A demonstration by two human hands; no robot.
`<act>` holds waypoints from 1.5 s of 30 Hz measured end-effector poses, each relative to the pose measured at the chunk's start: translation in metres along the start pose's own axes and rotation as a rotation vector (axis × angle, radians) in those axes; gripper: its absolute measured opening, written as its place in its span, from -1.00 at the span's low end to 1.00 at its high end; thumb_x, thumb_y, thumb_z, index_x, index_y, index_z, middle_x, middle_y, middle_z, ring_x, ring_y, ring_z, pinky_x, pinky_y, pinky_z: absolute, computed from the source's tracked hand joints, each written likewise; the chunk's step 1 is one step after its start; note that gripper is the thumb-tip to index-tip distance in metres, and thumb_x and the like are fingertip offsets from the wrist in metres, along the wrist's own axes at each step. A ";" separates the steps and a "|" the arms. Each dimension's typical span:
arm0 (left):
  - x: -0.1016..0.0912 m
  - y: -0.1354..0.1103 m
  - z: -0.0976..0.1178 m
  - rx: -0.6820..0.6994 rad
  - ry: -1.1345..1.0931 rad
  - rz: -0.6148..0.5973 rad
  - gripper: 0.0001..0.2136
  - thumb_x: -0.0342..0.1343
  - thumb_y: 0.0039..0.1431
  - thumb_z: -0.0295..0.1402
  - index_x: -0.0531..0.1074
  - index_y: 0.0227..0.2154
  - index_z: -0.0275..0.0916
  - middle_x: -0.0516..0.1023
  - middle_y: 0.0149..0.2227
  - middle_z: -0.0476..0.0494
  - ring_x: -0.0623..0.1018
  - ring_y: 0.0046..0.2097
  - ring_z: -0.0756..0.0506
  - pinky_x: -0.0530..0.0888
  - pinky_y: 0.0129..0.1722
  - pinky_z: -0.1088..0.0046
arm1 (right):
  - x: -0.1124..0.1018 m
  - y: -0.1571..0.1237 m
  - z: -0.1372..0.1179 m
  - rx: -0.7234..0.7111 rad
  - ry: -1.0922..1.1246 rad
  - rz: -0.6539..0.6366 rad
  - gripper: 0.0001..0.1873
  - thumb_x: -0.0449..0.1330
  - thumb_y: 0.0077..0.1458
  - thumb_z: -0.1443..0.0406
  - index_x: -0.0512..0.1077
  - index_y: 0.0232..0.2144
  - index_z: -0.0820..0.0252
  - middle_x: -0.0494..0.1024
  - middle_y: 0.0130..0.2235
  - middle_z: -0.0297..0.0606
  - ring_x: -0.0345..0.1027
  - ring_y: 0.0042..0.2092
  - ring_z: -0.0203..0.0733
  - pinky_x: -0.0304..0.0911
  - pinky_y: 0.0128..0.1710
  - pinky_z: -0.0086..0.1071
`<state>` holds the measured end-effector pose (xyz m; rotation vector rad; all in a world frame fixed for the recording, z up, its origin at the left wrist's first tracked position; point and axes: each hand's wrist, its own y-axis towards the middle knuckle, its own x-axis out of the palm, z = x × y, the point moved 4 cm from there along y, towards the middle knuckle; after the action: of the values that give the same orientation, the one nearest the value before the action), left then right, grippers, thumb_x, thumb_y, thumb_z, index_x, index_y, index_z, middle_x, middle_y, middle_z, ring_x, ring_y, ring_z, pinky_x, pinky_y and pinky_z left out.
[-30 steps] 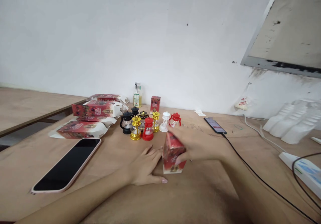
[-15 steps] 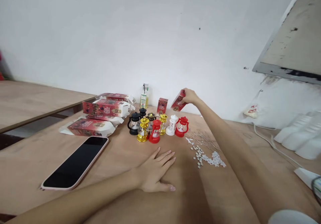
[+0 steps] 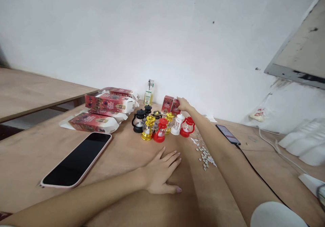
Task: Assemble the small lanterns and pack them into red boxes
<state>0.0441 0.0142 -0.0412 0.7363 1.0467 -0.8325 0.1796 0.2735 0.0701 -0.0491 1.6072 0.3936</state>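
My right hand point(image 3: 183, 104) is stretched out to the far side of the desk point(image 3: 124, 162), its fingers pinching the right side of a red printed box point(image 3: 176, 107). That box stands upright near the wall point(image 3: 177, 44), just to the right of a second red box point(image 3: 167, 104), with only a thin pale edge between their fronts. My left hand point(image 3: 162, 174) lies palm down on the near part of the desk, fingers spread, holding nothing. Between my hands sits a cluster of miniature lanterns point(image 3: 160, 132) in black, gold, red and white (a red one is at its right end). A bottle point(image 3: 148, 96) of yellowish liquid stands far back, left of the two upright boxes. Farther left, open red cartons point(image 3: 109, 104) lie piled on their sides, with a pink-edged phone point(image 3: 77, 161) nearer me. Under my right forearm I see small round silvery discs point(image 3: 203, 152) and white scraps point(image 3: 211, 161), partly hidden; beyond it, to the right, lies a cabled phone point(image 3: 227, 133).
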 end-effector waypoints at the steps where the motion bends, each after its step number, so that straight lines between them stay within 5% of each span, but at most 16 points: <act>1: 0.000 0.000 0.000 -0.003 -0.004 -0.002 -0.20 -0.20 0.15 0.15 -0.02 0.25 -0.42 -0.06 0.30 -0.49 -0.06 0.33 -0.34 -0.20 0.24 -0.13 | 0.001 -0.001 0.001 -0.016 -0.011 0.006 -0.41 0.24 0.05 0.33 0.20 0.12 0.20 0.36 0.06 -0.07 0.34 -0.02 -0.10 0.30 -0.08 -0.26; 5: 0.000 0.000 0.000 -0.005 -0.003 -0.011 -0.20 -0.20 0.15 0.15 -0.02 0.25 -0.42 -0.08 0.31 -0.48 -0.07 0.33 -0.33 -0.21 0.24 -0.12 | -0.004 -0.010 0.001 -0.045 -0.054 0.065 -0.23 0.25 -0.06 0.43 0.10 0.20 0.16 0.29 0.14 -0.05 0.27 0.06 -0.02 0.23 -0.03 -0.27; 11: -0.002 -0.002 -0.001 -0.002 0.000 -0.002 -0.22 -0.21 0.15 0.15 -0.03 0.26 -0.35 -0.06 0.31 -0.45 -0.05 0.33 -0.32 -0.19 0.24 -0.13 | -0.034 -0.052 -0.037 -0.049 -0.117 0.327 -0.51 -0.07 0.15 0.47 0.15 0.14 0.31 0.28 0.11 0.06 0.14 0.08 0.08 0.13 -0.02 -0.13; 14: -0.003 -0.002 0.000 -0.007 -0.013 0.000 -0.27 -0.14 0.16 0.11 0.02 0.24 -0.32 -0.04 0.30 -0.46 -0.04 0.33 -0.34 -0.18 0.22 -0.17 | -0.040 -0.090 -0.070 -0.195 -0.138 0.371 -0.60 -0.07 0.16 0.44 0.26 0.05 0.23 0.38 0.03 -0.09 0.15 0.04 -0.03 0.09 0.00 -0.23; 17: -0.006 0.000 -0.002 -0.026 -0.097 0.036 -0.36 0.05 0.11 -0.01 0.17 0.17 -0.29 0.07 0.28 -0.44 0.04 0.30 -0.36 -0.17 0.22 -0.18 | -0.033 -0.131 -0.103 -0.526 -0.233 0.357 -0.64 -0.02 0.16 0.36 0.32 0.01 0.23 0.42 0.01 -0.08 0.18 -0.04 0.02 0.10 -0.08 -0.17; 21: -0.009 0.008 -0.020 -0.142 -0.622 0.225 -0.55 0.27 -0.06 -0.22 0.38 -0.09 -0.25 0.44 0.03 -0.26 0.38 0.10 -0.25 0.22 0.15 0.09 | -0.020 -0.161 -0.113 -0.571 -0.221 0.291 -0.59 -0.02 0.21 0.14 0.33 0.01 0.22 0.41 -0.01 0.00 0.21 -0.07 0.08 0.11 -0.11 -0.10; 25: -0.010 0.012 -0.036 -0.232 -1.178 0.328 -0.59 0.39 -0.24 -0.32 0.40 -0.28 -0.29 0.50 -0.32 -0.06 0.49 -0.24 -0.03 0.41 -0.15 0.38 | -0.012 -0.167 -0.109 -0.466 -0.172 0.245 -0.48 0.09 0.13 0.05 0.26 0.05 0.20 0.34 -0.02 0.04 0.24 -0.07 0.10 0.17 -0.13 -0.09; 29: -0.012 0.008 -0.034 -0.359 -1.432 0.226 -0.66 0.39 -0.22 -0.39 0.40 -0.36 -0.33 0.32 -0.56 0.13 0.19 -0.61 0.19 0.08 -0.64 0.66 | -0.013 -0.174 -0.108 -0.382 -0.082 0.251 -0.50 0.08 0.13 0.00 0.28 -0.02 0.21 0.31 -0.08 0.03 0.29 -0.12 0.05 0.26 -0.22 -0.14; 32: -0.014 0.005 -0.028 -0.378 -1.631 0.121 -0.69 0.36 -0.16 -0.36 0.33 -0.44 -0.31 0.14 -0.64 0.21 -0.04 -0.67 0.22 -0.16 -0.68 0.63 | -0.011 -0.179 -0.110 -0.351 -0.072 0.231 -0.53 0.06 0.13 -0.01 0.32 -0.11 0.24 0.31 -0.10 0.04 0.31 -0.13 0.05 0.30 -0.25 -0.14; 37: -0.014 0.004 -0.032 -0.395 -1.710 0.072 -0.59 0.29 -0.09 -0.19 0.12 -0.59 -0.25 0.00 -0.67 0.23 -0.13 -0.68 0.19 -0.25 -0.69 0.61 | -0.006 -0.183 -0.106 -0.298 -0.024 0.207 -0.72 0.08 0.16 0.13 0.32 -0.22 0.24 0.37 -0.18 -0.05 0.36 -0.24 -0.02 0.33 -0.33 -0.19; 41: -0.013 0.005 -0.034 -0.423 -1.769 0.016 -0.64 0.21 -0.04 -0.09 0.22 -0.49 -0.25 -0.01 -0.66 0.22 -0.16 -0.68 0.17 -0.28 -0.69 0.61 | -0.003 -0.198 -0.099 -0.304 0.127 0.423 -0.84 0.05 0.17 0.21 0.30 -0.30 0.20 0.38 -0.24 -0.12 0.35 -0.26 -0.09 0.35 -0.33 -0.24; 45: -0.007 0.004 -0.036 -0.460 -1.815 0.165 -0.51 0.23 -0.15 0.03 0.10 -0.61 -0.23 -0.02 -0.69 0.21 -0.14 -0.67 0.16 -0.23 -0.67 0.59 | 0.008 -0.232 -0.094 -0.493 0.318 0.728 -0.93 0.07 0.14 0.30 0.27 -0.39 0.16 0.37 -0.30 -0.15 0.36 -0.22 -0.15 0.36 -0.31 -0.32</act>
<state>0.0297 0.0480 -0.0466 -0.4292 -0.4841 -0.7011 0.1515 0.0311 0.0129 0.1089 1.7679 1.3995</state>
